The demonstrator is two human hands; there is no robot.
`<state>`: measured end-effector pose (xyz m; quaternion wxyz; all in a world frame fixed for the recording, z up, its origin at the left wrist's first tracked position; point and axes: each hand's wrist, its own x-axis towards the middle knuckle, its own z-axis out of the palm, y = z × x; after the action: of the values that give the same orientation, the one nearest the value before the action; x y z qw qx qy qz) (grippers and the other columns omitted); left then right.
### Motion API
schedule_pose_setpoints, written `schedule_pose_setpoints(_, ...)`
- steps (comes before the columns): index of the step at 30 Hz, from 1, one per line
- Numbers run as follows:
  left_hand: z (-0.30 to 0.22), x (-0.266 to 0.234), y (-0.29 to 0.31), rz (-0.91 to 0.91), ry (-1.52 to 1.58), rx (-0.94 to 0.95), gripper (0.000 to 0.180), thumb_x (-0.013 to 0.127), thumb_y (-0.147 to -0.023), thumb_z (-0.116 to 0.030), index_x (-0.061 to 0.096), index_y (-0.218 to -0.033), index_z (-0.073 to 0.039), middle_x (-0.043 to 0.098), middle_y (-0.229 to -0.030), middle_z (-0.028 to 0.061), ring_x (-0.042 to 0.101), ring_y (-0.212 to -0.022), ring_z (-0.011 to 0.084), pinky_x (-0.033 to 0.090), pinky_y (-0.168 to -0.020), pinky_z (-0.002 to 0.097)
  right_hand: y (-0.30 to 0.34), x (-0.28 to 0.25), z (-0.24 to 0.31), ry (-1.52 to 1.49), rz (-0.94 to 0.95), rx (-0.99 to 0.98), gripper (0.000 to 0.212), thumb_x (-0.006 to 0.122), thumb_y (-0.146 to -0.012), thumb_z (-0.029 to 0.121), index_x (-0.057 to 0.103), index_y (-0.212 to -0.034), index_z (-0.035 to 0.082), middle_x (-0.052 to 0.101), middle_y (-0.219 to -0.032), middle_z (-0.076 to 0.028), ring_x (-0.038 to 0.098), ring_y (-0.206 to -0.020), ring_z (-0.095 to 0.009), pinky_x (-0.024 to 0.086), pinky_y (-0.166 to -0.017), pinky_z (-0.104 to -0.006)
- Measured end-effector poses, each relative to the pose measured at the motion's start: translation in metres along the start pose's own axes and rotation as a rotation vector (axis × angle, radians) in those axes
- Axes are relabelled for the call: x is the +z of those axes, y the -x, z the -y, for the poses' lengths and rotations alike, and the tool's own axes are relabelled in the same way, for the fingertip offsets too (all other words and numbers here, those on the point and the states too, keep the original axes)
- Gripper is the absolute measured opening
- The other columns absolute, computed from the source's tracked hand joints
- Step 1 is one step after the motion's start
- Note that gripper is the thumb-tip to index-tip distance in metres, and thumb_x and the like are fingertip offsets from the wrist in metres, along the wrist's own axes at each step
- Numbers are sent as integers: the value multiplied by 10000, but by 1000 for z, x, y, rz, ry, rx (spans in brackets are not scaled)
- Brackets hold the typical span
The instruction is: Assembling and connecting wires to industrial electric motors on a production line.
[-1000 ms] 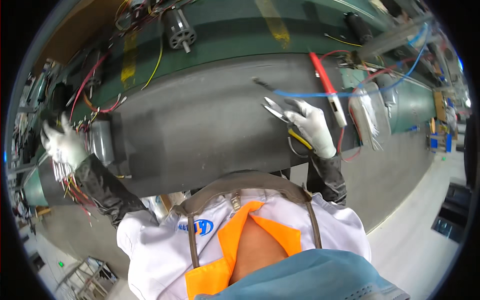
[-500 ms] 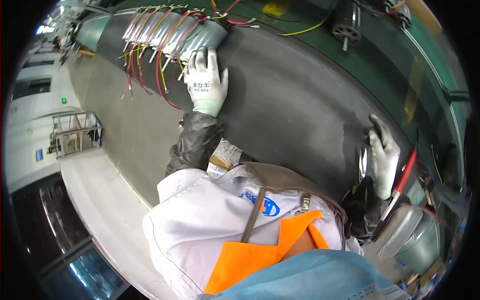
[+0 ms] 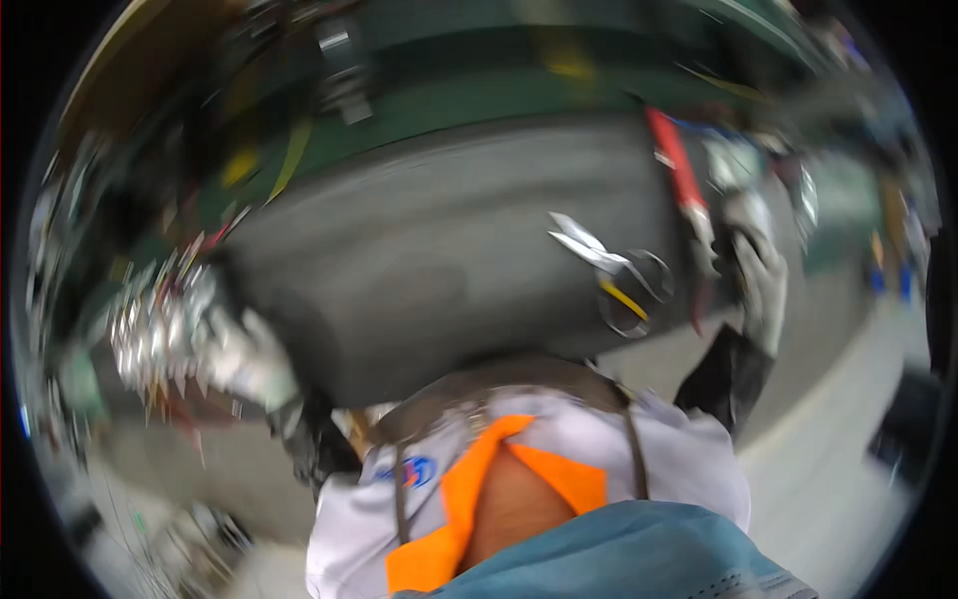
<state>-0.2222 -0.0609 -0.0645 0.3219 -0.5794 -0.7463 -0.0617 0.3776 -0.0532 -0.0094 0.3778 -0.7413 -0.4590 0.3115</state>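
Observation:
At the left my gloved left hand [image 3: 244,361] lies against a row of silvery cylindrical motors [image 3: 165,329] with coloured wire leads. Its thumb stands apart from the smeared fingers, and it looks open. My gloved right hand [image 3: 762,285] is at the right end of the dark work surface [image 3: 419,270], fingers stretched out and apart, beside a clear plastic-wrapped bundle [image 3: 733,165]. Just left of it lies a red-handled tool [image 3: 679,165], its kind blurred. Large scissors [image 3: 611,264] rest farther left on the surface, blades pointing left. I see nothing held in either hand.
A green strip [image 3: 449,80] with yellow marks runs along the far side. A motor [image 3: 347,85] with a shaft stands there at the upper left. A whitish-green container [image 3: 843,205] is at the far right. Most surroundings are motion-blurred.
My view has swung to the right, so the motors and left hand now appear farther left. The scissors and the red-handled tool show more fully. My left hand stays at the motors.

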Motion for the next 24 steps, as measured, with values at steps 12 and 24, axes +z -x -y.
schedule_pose_setpoints(12, -231, -61, -25, 121, 1018, 863, 491, 688, -767, -63, 615, -1252, -51, 587, -1237, 139, 570, -1174, 327, 455, -1000, 453, -137, -228, -137, 848, -474, -130, 438, 680, -958, 197, 581, -1328, -16, 720, -1066, -87, 687, -907, -167, 540, -806, -286)
schedule_pose_setpoints(24, -275, -34, -29, 275, 988, 735, 502, 691, -782, -124, 614, -1273, -55, 586, -1274, 129, 554, -1204, 323, 448, -985, 462, -228, -243, -195, 3, -166, 92, 698, 798, -797, 57, 485, -1420, 20, 711, -1076, -124, 708, -827, -194, 586, -706, -304)
